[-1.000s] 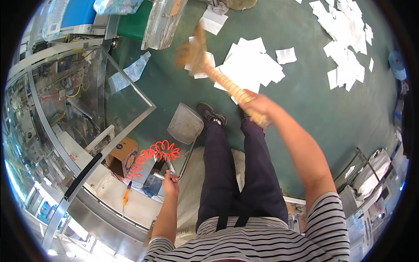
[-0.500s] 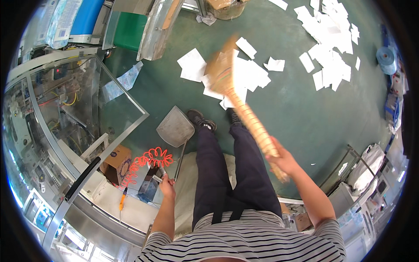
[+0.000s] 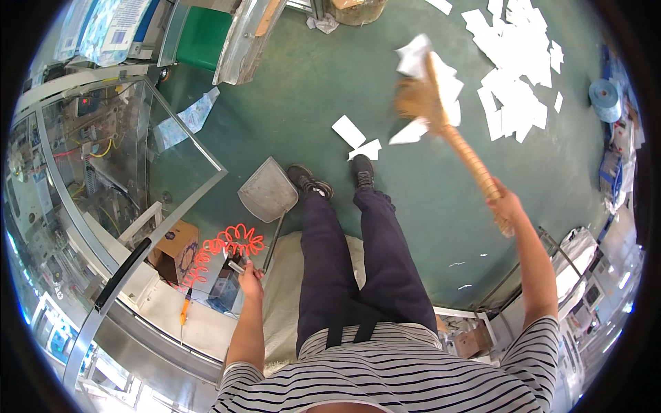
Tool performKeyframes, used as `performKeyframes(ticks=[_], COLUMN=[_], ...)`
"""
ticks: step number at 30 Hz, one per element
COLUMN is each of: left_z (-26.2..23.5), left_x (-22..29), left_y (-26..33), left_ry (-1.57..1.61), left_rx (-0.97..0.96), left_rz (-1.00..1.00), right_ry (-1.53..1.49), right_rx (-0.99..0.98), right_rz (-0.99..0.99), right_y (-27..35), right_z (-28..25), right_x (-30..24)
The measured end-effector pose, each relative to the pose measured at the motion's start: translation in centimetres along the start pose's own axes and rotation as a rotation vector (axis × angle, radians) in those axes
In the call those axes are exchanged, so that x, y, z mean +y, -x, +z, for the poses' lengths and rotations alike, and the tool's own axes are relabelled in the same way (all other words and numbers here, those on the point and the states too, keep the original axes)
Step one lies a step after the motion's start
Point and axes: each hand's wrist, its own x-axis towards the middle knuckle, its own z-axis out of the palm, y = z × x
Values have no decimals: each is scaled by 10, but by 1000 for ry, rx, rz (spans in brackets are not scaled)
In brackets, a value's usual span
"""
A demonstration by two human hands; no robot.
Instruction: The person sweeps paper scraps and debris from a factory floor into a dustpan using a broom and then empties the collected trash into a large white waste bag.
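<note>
My right hand is closed round the wrapped handle of a straw hand broom, stretched out ahead to the right. The broom's bristles are blurred and lie against white paper sheets on the green floor. My left hand is closed at the upper end of a thin handle, which leads to a grey dustpan beside my left shoe. Two more white sheets lie just ahead of my right shoe.
A large heap of white sheets covers the floor at the far right. A framed transparent machine door stands open at left. Nearby are a coiled orange hose and a cardboard box. A blue roll is at right.
My right hand has swept the broom to the right, pushing most of the near sheets toward the larger heap. Two sheets stay near my shoe. My left hand keeps its hold.
</note>
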Motion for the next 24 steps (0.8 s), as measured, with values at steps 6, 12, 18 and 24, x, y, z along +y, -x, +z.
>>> performKeyframes(ticks=[6,12,18,24], left_z=[-5,-6,-11,-33], left_x=[3,6,12,17], left_y=[-7,-11,-19,-33], left_ry=[23,28,-8,6], left_rx=[-36,-25,-17,-42], left_rz=[12,17,10,-30], right_ry=[40,355,568,359], right_rx=[249,-92,-216,122], right_rz=[37,-283,-247,-107], right_y=[59,132,97,69], right_z=[-38,41,103,78], right_x=[-16,-41,-67,-31])
